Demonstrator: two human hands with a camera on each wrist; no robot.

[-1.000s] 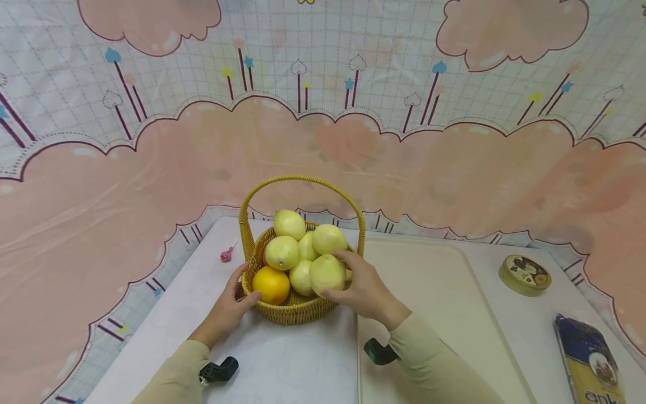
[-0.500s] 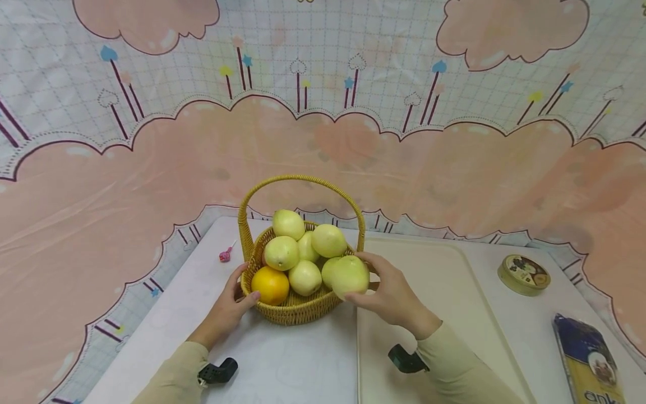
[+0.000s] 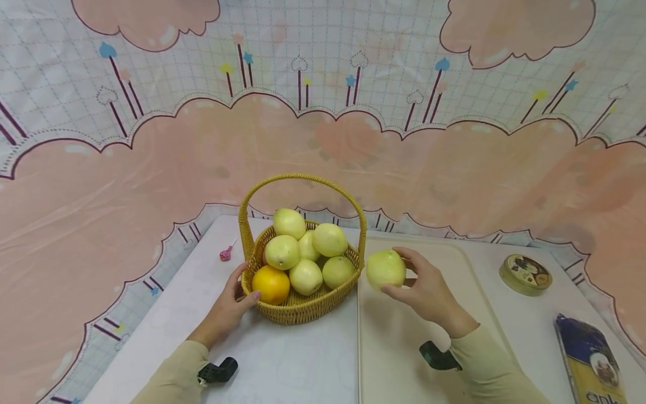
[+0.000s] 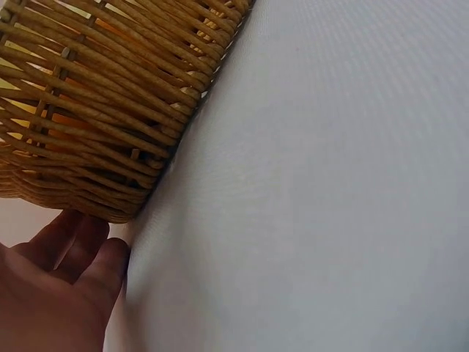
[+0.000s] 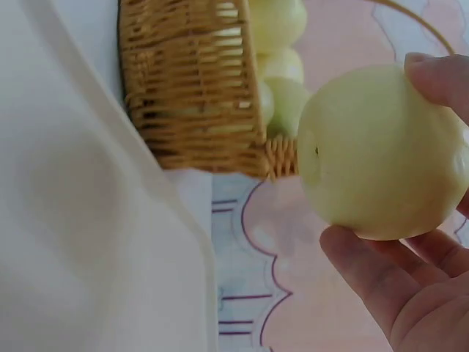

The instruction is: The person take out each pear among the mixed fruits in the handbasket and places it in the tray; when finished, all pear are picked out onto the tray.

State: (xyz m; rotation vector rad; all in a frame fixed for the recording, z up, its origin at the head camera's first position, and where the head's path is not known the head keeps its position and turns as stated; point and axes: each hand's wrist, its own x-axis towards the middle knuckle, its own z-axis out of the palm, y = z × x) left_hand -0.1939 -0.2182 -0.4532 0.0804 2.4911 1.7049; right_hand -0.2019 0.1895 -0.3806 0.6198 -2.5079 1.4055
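A yellow wicker basket (image 3: 298,315) with a tall arched handle stands on the white table, holding several pale green pears (image 3: 305,277) and an orange (image 3: 271,285). My left hand (image 3: 227,306) holds the basket's left side, its thumb at the rim and its fingers against the outer weave. In the left wrist view the fingers (image 4: 102,271) touch the wicker wall low down. To the right of the basket, my right hand (image 3: 429,289) grips one pear (image 3: 386,270) above the cream tray. Thumb and fingers hold this pear (image 5: 377,154) from opposite sides in the right wrist view.
The cream tray (image 3: 454,336) lies right of the basket. Beyond it are a round tin (image 3: 525,275) and a blue and yellow packet (image 3: 590,359). A pink lollipop (image 3: 225,255) lies left of the basket. A patterned curtain (image 3: 323,146) hangs behind the table.
My right hand has carried the pear out of the basket to the right, over the tray, uncovering another pear inside. My left hand has stayed at the basket's side.
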